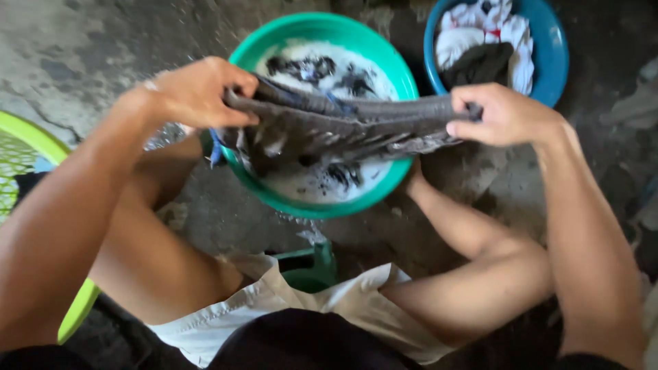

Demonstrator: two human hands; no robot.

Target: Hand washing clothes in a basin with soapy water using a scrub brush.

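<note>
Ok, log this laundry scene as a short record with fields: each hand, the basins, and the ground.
left hand: grips one end of the wet dark grey garment
right hand: grips the other end
garment: stretched above the round green plastic basin
green basin: holds sudsy water and dark cloth
round blue plastic basin: white and dark clothes
ground: wet grey concrete floor

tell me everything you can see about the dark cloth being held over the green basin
The dark grey cloth looks wet and bunched into long folds, stretched level between the left hand and right hand, each gripping one end. It hangs just above the green basin of soapy water; its lower folds droop toward the suds.
</note>
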